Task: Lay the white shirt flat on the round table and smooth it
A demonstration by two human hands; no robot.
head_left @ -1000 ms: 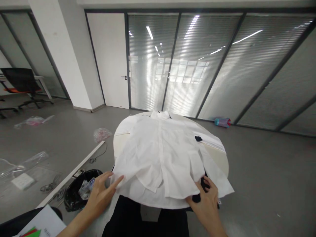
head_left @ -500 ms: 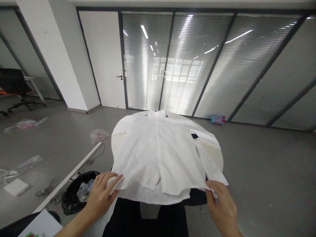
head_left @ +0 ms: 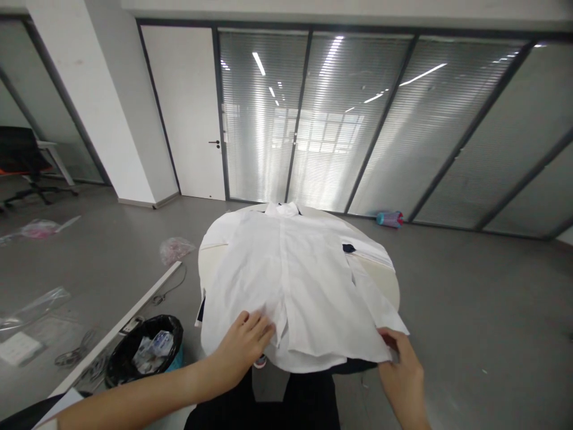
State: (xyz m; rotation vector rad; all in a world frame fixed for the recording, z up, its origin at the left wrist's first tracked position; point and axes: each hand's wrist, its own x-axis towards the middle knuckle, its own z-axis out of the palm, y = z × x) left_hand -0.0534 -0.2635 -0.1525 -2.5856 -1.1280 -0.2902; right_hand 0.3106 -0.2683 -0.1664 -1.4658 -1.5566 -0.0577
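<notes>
A white button-up shirt [head_left: 304, 280] lies spread face up on a round white table [head_left: 388, 280], collar at the far side. My left hand [head_left: 244, 346] rests flat on the shirt's lower left front near the hem, fingers pointing toward the button placket. My right hand [head_left: 403, 373] pinches the shirt's lower right hem corner at the table's near edge. A small dark item [head_left: 348, 248] shows beside the right sleeve. Dark cloth [head_left: 313, 397] hangs below the near edge of the table.
A black bin [head_left: 145, 352] with rubbish stands on the floor to the left. Plastic bags [head_left: 176, 248], cables and a white strip lie on the grey floor. A blue roll [head_left: 390, 219] sits by the glass wall. An office chair [head_left: 22, 158] stands far left.
My left hand has moved right from the shirt's left hem corner onto the front panel. My right hand shifted from under the hem to its right corner. The hem lies flatter.
</notes>
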